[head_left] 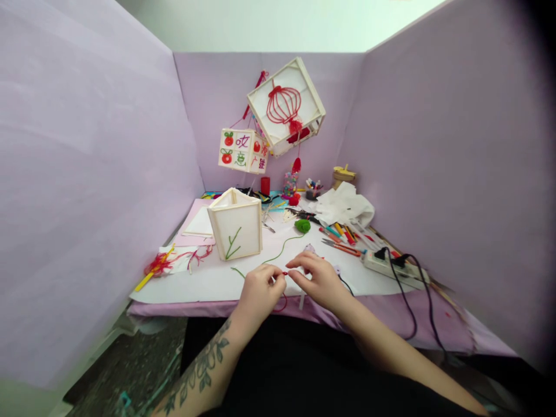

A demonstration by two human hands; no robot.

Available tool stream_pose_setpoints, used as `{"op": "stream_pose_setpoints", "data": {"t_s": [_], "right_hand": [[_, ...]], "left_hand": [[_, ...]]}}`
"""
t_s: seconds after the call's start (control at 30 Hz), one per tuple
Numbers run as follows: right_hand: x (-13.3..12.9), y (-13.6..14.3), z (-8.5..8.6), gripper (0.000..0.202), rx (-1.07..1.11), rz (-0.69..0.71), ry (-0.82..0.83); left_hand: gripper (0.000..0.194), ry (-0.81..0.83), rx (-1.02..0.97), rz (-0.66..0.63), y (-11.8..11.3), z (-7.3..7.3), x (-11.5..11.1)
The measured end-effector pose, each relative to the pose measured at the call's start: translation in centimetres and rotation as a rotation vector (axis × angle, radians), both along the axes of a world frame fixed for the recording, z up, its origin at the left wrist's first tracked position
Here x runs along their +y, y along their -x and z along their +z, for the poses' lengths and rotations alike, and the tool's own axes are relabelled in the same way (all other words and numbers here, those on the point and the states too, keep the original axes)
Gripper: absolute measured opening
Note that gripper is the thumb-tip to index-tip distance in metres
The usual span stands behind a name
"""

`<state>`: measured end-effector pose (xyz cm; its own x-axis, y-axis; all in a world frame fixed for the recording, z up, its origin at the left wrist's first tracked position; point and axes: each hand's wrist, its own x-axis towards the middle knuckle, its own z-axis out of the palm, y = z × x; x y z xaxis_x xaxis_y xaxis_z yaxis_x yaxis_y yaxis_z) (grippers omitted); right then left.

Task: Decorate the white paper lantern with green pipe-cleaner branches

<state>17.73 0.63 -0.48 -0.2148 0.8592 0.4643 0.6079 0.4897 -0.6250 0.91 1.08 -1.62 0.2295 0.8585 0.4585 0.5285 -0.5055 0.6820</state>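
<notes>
At the table's front edge, my left hand (pixel 259 292) pinches a thin red yarn (pixel 285 302), with a small red bit showing at the fingertips and a loop hanging below. My right hand (pixel 320 282) is beside it, thumb and fingers apart, close to the red bit but with nothing visible in its grasp. Behind my left hand stands a white paper lantern (pixel 237 229) framed in pale sticks, with a green branch shape (pixel 233 243) on its front. A green yarn ball (pixel 302 226) trails a strand towards my hands.
Two decorated lanterns hang at the back: a tilted one (pixel 284 107) and a smaller one (pixel 237 149). To the right are scissors (pixel 341 247), markers, crumpled white paper (pixel 345 205) and a power strip (pixel 393 268) with black cords. Red yarn scraps (pixel 160 263) lie left. Lilac walls enclose the table.
</notes>
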Motion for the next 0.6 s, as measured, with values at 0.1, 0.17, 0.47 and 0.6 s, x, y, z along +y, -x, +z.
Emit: {"op": "stream_pose_setpoints", "data": {"t_s": [0.1, 0.17, 0.47, 0.6], "right_hand": [[-0.6, 0.3, 0.7, 0.01, -0.283, -0.028, -0.126], [-0.9, 0.7, 1.0, 0.011, -0.43, -0.064, -0.156], [-0.1, 0.4, 0.5, 0.014, -0.234, -0.028, 0.01], [0.3, -0.1, 0.4, 0.013, 0.016, -0.038, 0.139]], "left_hand": [[0.015, -0.08, 0.114, -0.025, -0.1, -0.2, -0.2], [0.015, -0.126, 0.192, -0.034, -0.2, -0.5, -0.3], [0.013, -0.109, 0.179, -0.064, 0.1, -0.4, -0.5], [0.012, -0.019, 0.058, -0.039, 0.1, -0.2, -0.5]]}}
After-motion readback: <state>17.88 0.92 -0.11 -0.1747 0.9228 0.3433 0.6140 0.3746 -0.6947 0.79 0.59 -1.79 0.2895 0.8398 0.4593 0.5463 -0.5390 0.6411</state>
